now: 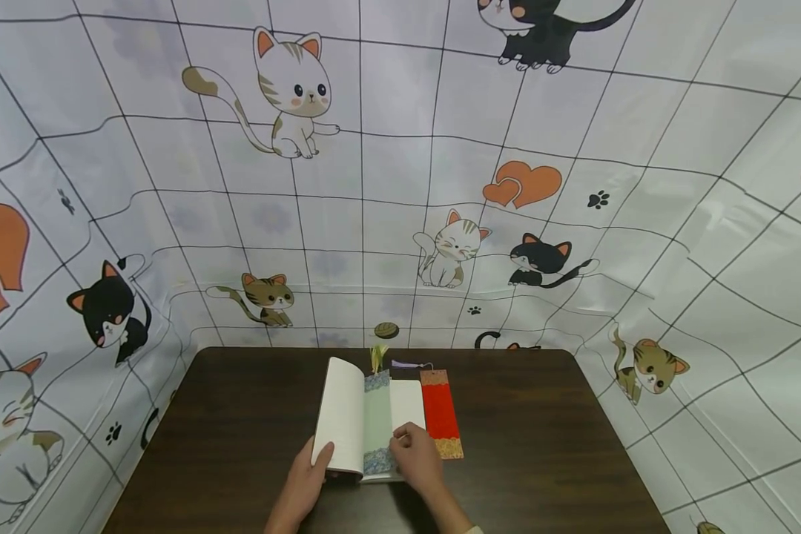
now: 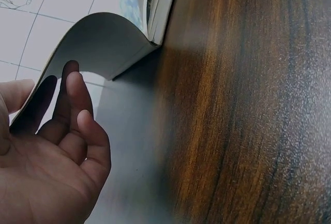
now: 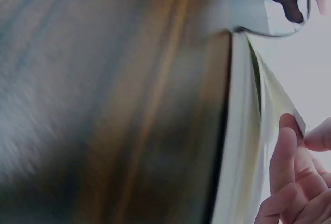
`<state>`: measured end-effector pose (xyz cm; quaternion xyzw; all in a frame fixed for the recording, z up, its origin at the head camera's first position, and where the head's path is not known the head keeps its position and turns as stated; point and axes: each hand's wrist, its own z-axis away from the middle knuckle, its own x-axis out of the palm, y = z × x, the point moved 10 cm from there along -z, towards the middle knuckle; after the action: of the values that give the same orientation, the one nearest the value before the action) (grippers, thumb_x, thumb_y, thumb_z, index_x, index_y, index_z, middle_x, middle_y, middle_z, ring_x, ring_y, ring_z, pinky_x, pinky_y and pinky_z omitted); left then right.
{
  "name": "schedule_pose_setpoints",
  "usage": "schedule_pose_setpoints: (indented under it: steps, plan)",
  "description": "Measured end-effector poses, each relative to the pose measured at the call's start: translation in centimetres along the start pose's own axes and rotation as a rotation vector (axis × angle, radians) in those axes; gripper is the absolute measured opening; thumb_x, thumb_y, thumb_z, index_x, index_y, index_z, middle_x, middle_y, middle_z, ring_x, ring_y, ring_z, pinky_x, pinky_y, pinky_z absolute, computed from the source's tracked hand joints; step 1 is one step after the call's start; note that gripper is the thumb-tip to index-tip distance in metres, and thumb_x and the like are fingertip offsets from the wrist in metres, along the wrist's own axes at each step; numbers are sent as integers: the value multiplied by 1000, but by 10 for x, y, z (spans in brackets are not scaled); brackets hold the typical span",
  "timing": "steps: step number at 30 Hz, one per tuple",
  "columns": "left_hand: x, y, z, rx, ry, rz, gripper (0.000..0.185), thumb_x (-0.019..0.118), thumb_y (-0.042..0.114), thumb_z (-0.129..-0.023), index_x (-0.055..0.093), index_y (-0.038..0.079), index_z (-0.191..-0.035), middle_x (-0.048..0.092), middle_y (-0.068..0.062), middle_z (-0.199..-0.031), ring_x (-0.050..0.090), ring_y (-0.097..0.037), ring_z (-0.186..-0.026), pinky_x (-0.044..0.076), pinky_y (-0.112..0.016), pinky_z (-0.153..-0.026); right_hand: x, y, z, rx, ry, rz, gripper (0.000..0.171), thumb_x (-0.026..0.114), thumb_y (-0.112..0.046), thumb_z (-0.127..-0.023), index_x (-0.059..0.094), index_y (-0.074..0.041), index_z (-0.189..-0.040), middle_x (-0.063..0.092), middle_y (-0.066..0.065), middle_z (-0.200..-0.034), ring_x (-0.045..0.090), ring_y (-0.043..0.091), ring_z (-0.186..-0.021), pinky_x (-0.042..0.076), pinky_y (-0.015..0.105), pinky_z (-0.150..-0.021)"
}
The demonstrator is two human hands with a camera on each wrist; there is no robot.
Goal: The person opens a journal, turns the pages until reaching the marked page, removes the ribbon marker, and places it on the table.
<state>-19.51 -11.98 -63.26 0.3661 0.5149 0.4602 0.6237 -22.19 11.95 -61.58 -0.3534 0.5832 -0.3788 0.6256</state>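
An open book [image 1: 407,404] with white pages lies in the middle of a dark wooden table [image 1: 240,423]. My left hand [image 1: 319,458] holds its raised left cover and pages [image 1: 340,408], thumb on top and fingers underneath. In the left wrist view those fingers [image 2: 72,105] lie against the bent cover [image 2: 98,43]. A green and blue bookmark [image 1: 377,423] lies along the gutter. My right hand [image 1: 409,443] pinches the near corner of a right-hand page, seen in the right wrist view between finger [image 3: 287,141] and thumb beside the page block [image 3: 240,131].
A red bookmark [image 1: 440,415] with a purple tassel [image 1: 410,364] lies flat on the table just right of the book. A yellow tassel [image 1: 377,357] sticks out past the book's far edge. A cat-print sheet [image 1: 374,185] walls in the table on three sides.
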Motion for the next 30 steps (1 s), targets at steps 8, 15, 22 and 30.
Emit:
schedule_pose_setpoints:
  steps: [8,15,22,30]
  plan:
    - [-2,3,-1,20,6,7,54,51,38,-115,50,-4,-151,73,-9,-100,65,-17,-84,51,-32,-72,-50,10,-15,41,131,-22,18,67,-16,-102,74,-3,-113,68,4,-82,59,17,-60,51,35,-57]
    - [-2,0,-2,3,-4,5,54,49,37,-116,49,-3,-152,72,-7,-93,64,-17,-82,51,-31,-72,-107,34,-23,116,243,45,22,64,-22,-104,76,-8,-117,74,4,-92,58,17,-68,45,35,-61]
    - [0,0,0,9,-9,19,56,49,35,-116,44,-4,-156,73,-12,-106,66,-17,-85,51,-32,-73,-148,59,-19,175,275,114,27,60,-27,-107,75,-11,-123,76,6,-104,57,18,-70,40,36,-60]
    - [3,-2,0,0,-45,26,64,44,39,-118,33,-6,-162,71,-11,-105,64,-18,-87,51,-33,-74,-169,85,-11,219,281,120,32,56,-26,-109,73,-7,-128,76,11,-111,59,20,-74,42,36,-60]
